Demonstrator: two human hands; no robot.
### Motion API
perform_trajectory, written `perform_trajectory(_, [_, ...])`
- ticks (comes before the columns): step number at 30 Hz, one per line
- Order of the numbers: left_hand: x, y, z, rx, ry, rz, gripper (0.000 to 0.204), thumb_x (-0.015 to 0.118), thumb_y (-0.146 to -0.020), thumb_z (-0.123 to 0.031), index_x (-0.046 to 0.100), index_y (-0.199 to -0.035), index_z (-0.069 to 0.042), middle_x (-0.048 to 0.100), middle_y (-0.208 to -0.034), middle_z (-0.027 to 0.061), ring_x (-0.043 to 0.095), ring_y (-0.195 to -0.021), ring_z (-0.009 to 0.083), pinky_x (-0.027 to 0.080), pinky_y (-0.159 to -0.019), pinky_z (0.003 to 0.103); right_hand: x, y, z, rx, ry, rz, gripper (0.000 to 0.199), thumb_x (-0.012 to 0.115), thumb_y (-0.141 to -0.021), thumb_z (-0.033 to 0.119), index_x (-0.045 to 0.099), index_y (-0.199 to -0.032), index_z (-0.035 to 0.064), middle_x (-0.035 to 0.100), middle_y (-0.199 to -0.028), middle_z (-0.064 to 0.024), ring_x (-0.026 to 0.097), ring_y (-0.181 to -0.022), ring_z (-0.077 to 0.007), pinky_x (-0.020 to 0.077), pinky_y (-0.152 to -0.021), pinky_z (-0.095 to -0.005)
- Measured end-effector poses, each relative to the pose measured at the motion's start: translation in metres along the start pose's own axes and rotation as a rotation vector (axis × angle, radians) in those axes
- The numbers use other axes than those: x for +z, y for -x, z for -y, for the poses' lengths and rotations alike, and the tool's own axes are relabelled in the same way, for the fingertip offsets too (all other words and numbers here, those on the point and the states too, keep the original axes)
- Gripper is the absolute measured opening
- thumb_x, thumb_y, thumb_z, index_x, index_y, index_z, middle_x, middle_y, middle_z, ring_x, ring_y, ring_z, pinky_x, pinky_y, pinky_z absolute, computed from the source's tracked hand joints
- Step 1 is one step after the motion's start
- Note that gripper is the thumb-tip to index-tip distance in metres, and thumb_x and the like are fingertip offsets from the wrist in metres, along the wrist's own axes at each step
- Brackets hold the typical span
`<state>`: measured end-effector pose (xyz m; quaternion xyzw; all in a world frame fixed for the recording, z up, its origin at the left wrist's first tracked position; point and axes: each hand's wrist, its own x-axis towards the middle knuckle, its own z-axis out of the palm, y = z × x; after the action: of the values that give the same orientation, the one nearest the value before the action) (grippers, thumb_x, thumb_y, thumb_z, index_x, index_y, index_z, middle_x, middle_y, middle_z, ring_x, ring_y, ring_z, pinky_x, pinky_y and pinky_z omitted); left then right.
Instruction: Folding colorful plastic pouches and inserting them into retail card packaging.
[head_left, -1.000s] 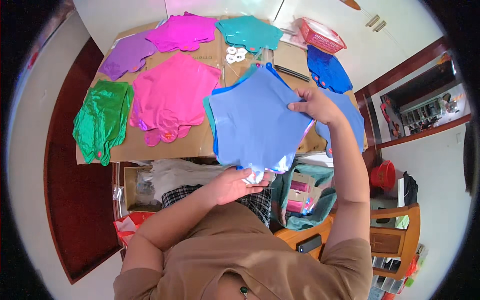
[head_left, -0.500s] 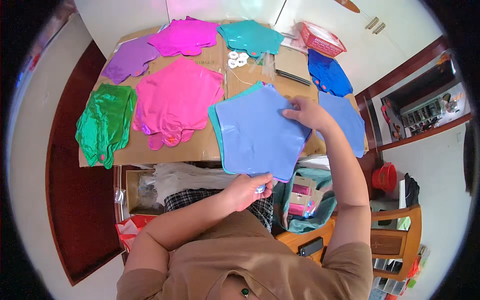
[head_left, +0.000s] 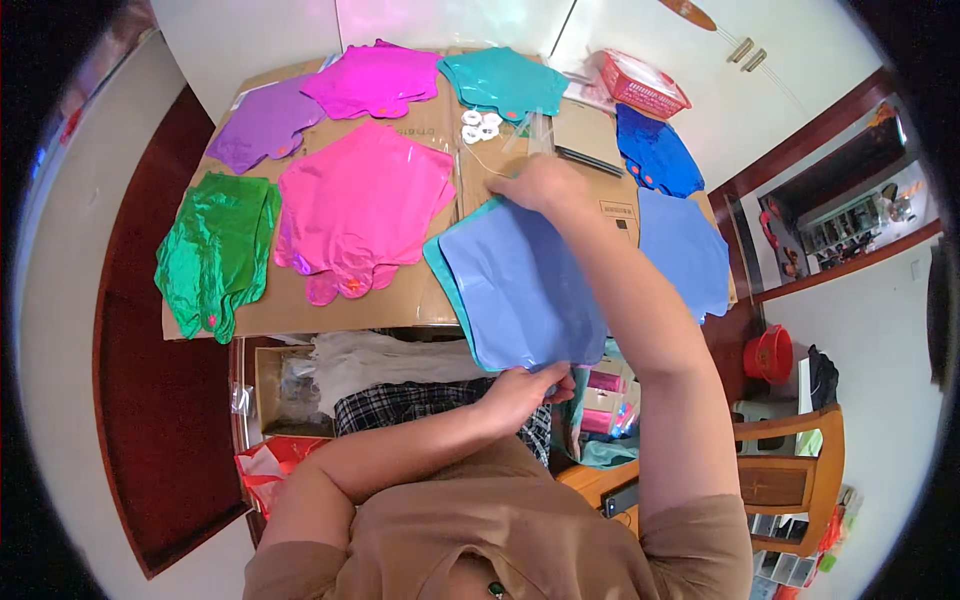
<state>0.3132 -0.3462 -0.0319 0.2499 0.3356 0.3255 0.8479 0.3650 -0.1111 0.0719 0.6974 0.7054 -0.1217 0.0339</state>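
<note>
R hand [head_left: 545, 185] hides top cnr of blue sheet [head_left: 525, 285], L hand [head_left: 528, 393] btm bit.

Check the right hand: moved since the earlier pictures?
Yes, the right hand has moved left and farther out, ending closer to the white rolls.

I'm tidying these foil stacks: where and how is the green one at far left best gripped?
Probably by the narrow tab of the green foil stack, coming from the person's side, thumb above and fingers beneath: the tab points that way and reaches the cardboard's near edge, while the body lies broad and flat.
</note>
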Motion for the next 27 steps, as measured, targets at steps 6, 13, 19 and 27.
perform_trajectory(6, [-0.003,-0.004,0.008,-0.033,0.295,-0.008,0.027,0.062,-0.092,-0.019,0.06,-0.105,0.004,0.062,-0.1,0.0132,0.06,-0.095,0.0211,0.05,-0.086,0.034,-0.006,0.003,0.001,-0.158,-0.029,0.004,0.055,0.063,-0.078,0.043,0.066,-0.103,-0.0059,0.064,-0.108,-0.0264,0.063,-0.102,-0.0367,0.0492,-0.09,-0.0409])
perform_trajectory(13, [0.0,0.0,-0.002,-0.021,0.254,-0.025,0.021,0.061,-0.092,-0.021,0.062,-0.097,0.0,0.061,-0.091,0.0075,0.058,-0.087,0.0172,0.048,-0.078,0.032,0.016,-0.019,-0.017,-0.105,-0.099,-0.102,0.037,0.061,-0.079,0.028,0.067,-0.098,-0.0037,0.067,-0.102,-0.0234,0.065,-0.096,-0.0363,0.0504,-0.085,-0.0414])
perform_trajectory(19, [-0.005,-0.001,-0.005,0.017,0.205,0.013,0.027,0.06,-0.093,-0.025,0.063,-0.086,0.001,0.061,-0.084,0.007,0.058,-0.079,0.0161,0.048,-0.073,0.029,-0.005,-0.021,-0.023,-0.163,-0.33,0.119,0.031,0.067,-0.076,0.024,0.068,-0.096,0.0008,0.068,-0.089,-0.0132,0.064,-0.078,-0.0234,0.0507,-0.07,-0.0357])
perform_trajectory(27, [-0.008,0.003,-0.005,-0.028,0.209,0.006,0.026,0.06,-0.094,-0.025,0.063,-0.094,0.001,0.062,-0.089,0.0067,0.059,-0.083,0.0168,0.049,-0.076,0.031,-0.009,-0.026,-0.07,-0.369,-0.26,0.236,0.031,0.066,-0.073,0.011,0.066,-0.103,0.0025,0.064,-0.084,-0.0062,0.058,-0.077,-0.017,0.0474,-0.073,-0.0302])
